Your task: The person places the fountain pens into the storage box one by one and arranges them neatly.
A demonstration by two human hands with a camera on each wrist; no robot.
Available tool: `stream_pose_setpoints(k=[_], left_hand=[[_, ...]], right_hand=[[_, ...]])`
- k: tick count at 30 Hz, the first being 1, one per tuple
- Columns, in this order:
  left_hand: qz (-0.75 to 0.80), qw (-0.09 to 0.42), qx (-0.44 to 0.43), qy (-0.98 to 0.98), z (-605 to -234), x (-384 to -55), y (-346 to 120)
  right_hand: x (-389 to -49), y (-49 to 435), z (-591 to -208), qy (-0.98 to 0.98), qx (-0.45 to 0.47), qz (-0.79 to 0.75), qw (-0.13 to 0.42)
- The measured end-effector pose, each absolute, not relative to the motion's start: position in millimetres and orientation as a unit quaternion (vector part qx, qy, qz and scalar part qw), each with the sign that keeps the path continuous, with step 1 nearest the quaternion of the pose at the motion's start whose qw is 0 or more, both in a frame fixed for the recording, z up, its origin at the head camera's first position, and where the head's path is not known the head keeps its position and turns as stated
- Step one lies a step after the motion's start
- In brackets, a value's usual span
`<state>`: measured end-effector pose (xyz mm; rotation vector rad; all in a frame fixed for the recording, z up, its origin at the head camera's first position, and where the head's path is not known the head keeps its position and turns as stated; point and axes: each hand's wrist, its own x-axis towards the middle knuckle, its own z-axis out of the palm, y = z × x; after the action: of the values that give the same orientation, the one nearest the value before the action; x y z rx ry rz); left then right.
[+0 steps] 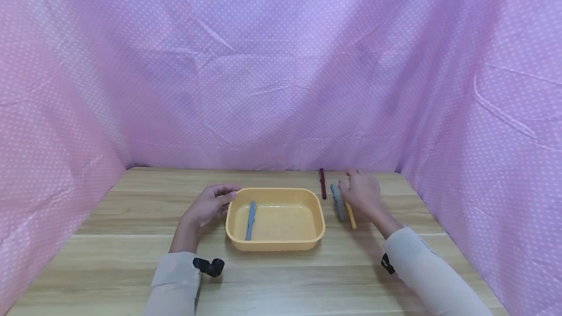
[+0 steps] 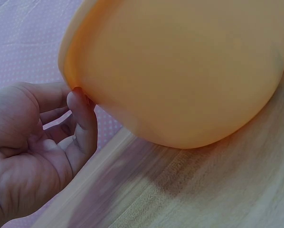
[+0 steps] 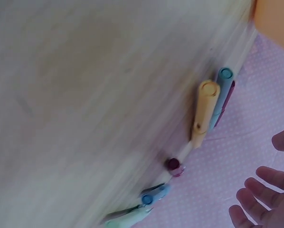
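My left hand (image 1: pixel 213 205) pinches the left rim of a yellow plastic basin (image 1: pixel 276 245), thumb against fingers in the left wrist view. A blue pen (image 1: pixel 250 221) lies inside the basin near its left wall. My right hand (image 1: pixel 362 192) is over the pens to the right of the basin. In the right wrist view its fingers are spread and hold nothing. Nearest to it in the head view are a yellow pen (image 1: pixel 350 215), partly hidden by the hand, and a grey-blue pen (image 1: pixel 337 203). A dark red pen (image 1: pixel 322 183) lies farther back.
More pens show in the right wrist view: a maroon one (image 3: pixel 174 166), a blue one (image 3: pixel 155 194) and a light green one (image 3: pixel 127 219). The wooden table (image 1: pixel 281 282) is bounded by a pink dotted curtain (image 1: pixel 263 87) at the back and both sides.
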<state>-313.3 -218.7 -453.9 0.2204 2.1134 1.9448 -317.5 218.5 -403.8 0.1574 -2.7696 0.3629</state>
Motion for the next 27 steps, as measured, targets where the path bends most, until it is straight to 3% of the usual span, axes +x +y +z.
stream_pose_setpoints(k=[6,27], left_hand=[[0.67,0.133,0.075,0.726,-455,-315,-218],[0.664,0.137,0.083,0.73,-455,-317,-221]], right_hand=[[-317,233,-405,-0.978,0.035,0.102,0.178],[-314,281,-409,-0.984,-0.035,0.124,0.126]])
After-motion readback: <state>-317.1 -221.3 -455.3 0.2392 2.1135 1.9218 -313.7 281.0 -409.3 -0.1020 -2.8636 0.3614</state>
